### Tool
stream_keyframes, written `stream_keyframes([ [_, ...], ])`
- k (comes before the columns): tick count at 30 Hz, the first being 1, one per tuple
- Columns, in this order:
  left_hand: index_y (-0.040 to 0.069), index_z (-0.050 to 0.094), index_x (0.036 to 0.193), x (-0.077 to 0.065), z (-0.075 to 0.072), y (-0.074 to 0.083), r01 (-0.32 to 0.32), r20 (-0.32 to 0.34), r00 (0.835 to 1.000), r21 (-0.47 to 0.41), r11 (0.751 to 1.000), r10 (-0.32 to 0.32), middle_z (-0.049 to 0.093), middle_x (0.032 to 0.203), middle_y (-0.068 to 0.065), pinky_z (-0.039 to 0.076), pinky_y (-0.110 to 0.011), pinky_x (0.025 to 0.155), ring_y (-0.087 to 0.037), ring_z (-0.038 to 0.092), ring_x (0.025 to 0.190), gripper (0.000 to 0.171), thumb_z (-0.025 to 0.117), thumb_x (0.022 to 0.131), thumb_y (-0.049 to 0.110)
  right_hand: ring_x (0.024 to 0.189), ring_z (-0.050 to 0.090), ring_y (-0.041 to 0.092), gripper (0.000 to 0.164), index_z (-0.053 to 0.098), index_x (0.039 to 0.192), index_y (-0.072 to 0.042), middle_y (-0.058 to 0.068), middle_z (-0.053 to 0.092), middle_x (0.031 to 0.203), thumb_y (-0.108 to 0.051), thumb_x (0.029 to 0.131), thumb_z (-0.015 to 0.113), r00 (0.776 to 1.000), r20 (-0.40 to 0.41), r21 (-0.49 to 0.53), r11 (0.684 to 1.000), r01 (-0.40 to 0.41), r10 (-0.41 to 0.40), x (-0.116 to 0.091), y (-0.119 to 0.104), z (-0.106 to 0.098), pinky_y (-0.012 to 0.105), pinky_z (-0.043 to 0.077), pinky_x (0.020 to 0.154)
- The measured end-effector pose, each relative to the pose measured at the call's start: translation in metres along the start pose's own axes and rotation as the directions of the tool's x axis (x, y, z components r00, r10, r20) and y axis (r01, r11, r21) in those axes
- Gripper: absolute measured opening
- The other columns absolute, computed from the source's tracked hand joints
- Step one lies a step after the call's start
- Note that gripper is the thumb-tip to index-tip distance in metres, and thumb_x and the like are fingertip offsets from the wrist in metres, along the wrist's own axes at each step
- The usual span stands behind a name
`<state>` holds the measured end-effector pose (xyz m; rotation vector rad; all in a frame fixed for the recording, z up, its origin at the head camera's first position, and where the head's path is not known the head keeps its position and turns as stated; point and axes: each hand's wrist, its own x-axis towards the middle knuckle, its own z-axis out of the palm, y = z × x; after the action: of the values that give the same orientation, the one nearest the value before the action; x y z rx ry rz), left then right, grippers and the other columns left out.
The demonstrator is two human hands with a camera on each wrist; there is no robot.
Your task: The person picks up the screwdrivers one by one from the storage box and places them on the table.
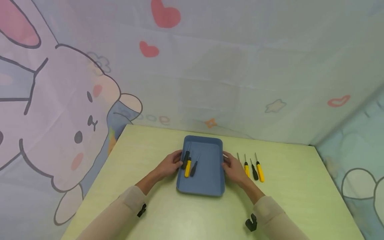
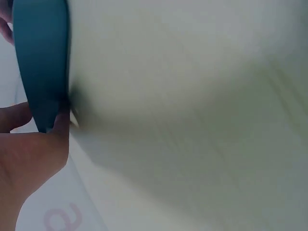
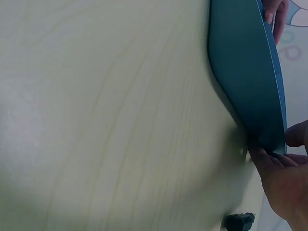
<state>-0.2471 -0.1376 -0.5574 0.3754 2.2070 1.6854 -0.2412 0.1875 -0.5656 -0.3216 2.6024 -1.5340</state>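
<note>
Pinching the blue tray (image 1: 210,160) at both long sides, left grip (image 1: 170,165) at nine o'clock, right grip (image 1: 234,169) at three, both closed on the edge. Seemingly handling the tray at this step; for any move, needing level support because of three screwdrivers (image 1: 188,168) loose inside, toward nine o'clock. Resting on the tabletop (image 1: 300,193) or lifted: impossible to tell. Near the right grip, toward three o'clock, four other screwdrivers (image 1: 255,174), one partly hidden, probably blocking any slide that way.
</note>
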Motion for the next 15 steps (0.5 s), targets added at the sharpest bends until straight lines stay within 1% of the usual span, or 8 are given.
stream_keyframes([
  [2,-0.010,0.020,0.164,0.001,0.000,0.001,0.000,-0.001,1.000,0.018,1.000,0.000,0.026,0.169,-0.029,0.033,-0.053,0.124,-0.043,0.031,0.155,0.062,0.047,0.110,-0.002,0.140,0.053,0.044,0.056,0.035,0.160,0.007,0.032,0.048,0.155,-0.001,0.107,0.052,1.000,0.003,-0.014,1.000,-0.001,0.001,0.000,0.000,-0.001,0.055,0.049,0.111],
  [5,-0.009,0.021,0.164,0.001,-0.001,0.006,-0.002,-0.029,1.000,0.089,0.996,0.004,0.028,0.169,-0.028,0.035,-0.053,0.123,-0.042,0.032,0.155,0.065,0.052,0.108,0.002,0.141,0.053,0.044,0.057,0.035,0.160,0.007,0.033,0.047,0.155,-0.001,0.107,0.052,1.000,0.001,-0.019,1.000,-0.006,0.006,-0.001,0.000,-0.003,0.056,0.048,0.112],
  [8,-0.005,0.025,0.165,0.001,-0.003,0.015,-0.009,-0.078,0.997,0.182,0.983,0.024,0.031,0.168,-0.026,0.038,-0.054,0.122,-0.040,0.035,0.154,0.068,0.059,0.107,0.010,0.140,0.053,0.045,0.057,0.035,0.160,0.008,0.032,0.049,0.155,-0.002,0.107,0.053,1.000,-0.016,-0.017,1.000,-0.008,0.008,-0.003,0.000,-0.003,0.056,0.049,0.111],
  [10,-0.002,0.027,0.165,0.001,-0.005,0.021,-0.018,-0.094,0.995,0.234,0.972,0.041,0.032,0.169,-0.024,0.040,-0.054,0.121,-0.039,0.035,0.155,0.070,0.062,0.107,0.016,0.140,0.053,0.045,0.057,0.035,0.160,0.008,0.032,0.049,0.155,-0.003,0.107,0.053,1.000,-0.024,-0.008,1.000,-0.006,0.006,-0.004,0.001,-0.003,0.056,0.049,0.111],
  [12,-0.001,0.027,0.166,0.000,-0.006,0.026,-0.042,-0.084,0.994,0.272,0.961,0.067,0.032,0.169,-0.024,0.040,-0.054,0.120,-0.039,0.033,0.155,0.072,0.063,0.107,0.019,0.140,0.052,0.045,0.057,0.035,0.160,0.009,0.032,0.049,0.155,-0.004,0.108,0.052,1.000,-0.025,-0.017,1.000,-0.001,0.001,-0.004,0.001,-0.002,0.055,0.049,0.111],
  [15,0.000,0.027,0.166,0.001,-0.008,0.033,-0.088,-0.043,0.993,0.330,0.940,0.108,0.031,0.170,-0.022,0.039,-0.053,0.121,-0.039,0.031,0.157,0.075,0.066,0.106,0.022,0.142,0.051,0.045,0.056,0.034,0.160,0.009,0.031,0.047,0.157,-0.003,0.108,0.051,1.000,-0.020,-0.011,1.000,-0.002,0.002,-0.004,0.001,0.000,0.055,0.048,0.112],
])
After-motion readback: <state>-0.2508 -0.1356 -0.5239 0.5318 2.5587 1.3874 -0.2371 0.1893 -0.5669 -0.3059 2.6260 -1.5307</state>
